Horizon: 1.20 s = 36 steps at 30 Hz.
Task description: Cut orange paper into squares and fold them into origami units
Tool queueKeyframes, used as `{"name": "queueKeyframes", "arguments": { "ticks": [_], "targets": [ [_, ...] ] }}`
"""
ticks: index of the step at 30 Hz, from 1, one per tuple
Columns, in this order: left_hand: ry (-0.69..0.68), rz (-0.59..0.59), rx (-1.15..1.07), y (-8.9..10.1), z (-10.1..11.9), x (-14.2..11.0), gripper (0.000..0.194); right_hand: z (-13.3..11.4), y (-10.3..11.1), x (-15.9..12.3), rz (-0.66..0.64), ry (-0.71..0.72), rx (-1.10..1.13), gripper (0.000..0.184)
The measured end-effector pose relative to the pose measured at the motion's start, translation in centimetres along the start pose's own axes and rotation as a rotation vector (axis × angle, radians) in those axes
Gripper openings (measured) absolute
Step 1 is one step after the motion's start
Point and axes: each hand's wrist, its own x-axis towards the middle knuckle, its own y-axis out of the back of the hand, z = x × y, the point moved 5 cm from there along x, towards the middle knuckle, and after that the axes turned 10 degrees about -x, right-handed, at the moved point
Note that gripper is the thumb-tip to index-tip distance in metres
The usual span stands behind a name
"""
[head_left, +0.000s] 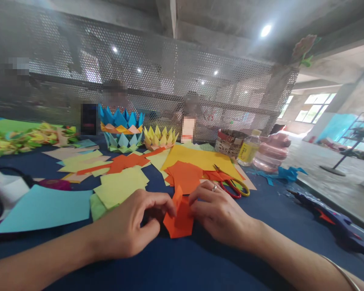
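Note:
My left hand [130, 224] and my right hand [220, 212] meet over a small folded orange paper piece [179, 220] lying on the dark blue table [182, 266]. Both hands pinch it, the left fingertips on its left edge and the right fingers, one with a ring, on its right side. One flap of the paper stands up between the hands. Just behind lie a stack of orange paper squares [185, 174] and red-and-yellow handled scissors [232, 186].
Yellow-green sheets [121, 186], a light blue sheet [45, 208] and a large yellow sheet [200, 157] cover the table. Folded paper crowns [123, 125] stand at the back by a perforated metal screen. A bottle [248, 149], a pink jar [271, 153] and a glue gun [330, 222] sit right.

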Motion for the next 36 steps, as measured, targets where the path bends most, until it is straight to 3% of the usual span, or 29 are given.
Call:
{"name": "queueKeyframes", "arguments": {
  "ticks": [6,11,15,18,22,26,30,36],
  "targets": [
    [-0.052,-0.016,0.135,0.0,0.6,0.4,0.020,-0.6,0.0,0.0,-0.068,0.018,0.119,0.023],
    [-0.181,-0.044,0.170,-0.4,0.7,0.4,0.017,-0.1,-0.1,0.1,-0.048,0.042,0.193,0.014],
    [-0.271,-0.026,0.229,-0.2,1.0,0.2,0.019,0.3,-0.3,0.3,-0.155,0.017,0.305,0.011],
    [-0.322,-0.131,0.198,-0.5,1.2,0.2,0.024,0.5,-0.5,0.3,-0.246,-0.013,0.450,0.012],
    [-0.375,-0.277,0.130,-1.2,1.1,0.3,0.040,1.1,-1.0,0.3,-0.271,-0.047,0.586,0.005],
    [-0.342,-0.279,0.036,-1.4,0.3,0.5,0.032,1.9,-1.5,-0.1,-0.274,-0.085,0.652,0.005],
    [-0.236,-0.308,-0.048,-1.6,-0.6,0.8,0.036,2.3,-1.7,-0.3,-0.280,-0.113,0.672,0.013],
    [-0.076,-0.287,-0.137,-1.6,-1.2,1.0,0.013,2.4,-1.7,-0.2,-0.277,-0.118,0.676,0.018]
  ]
}}
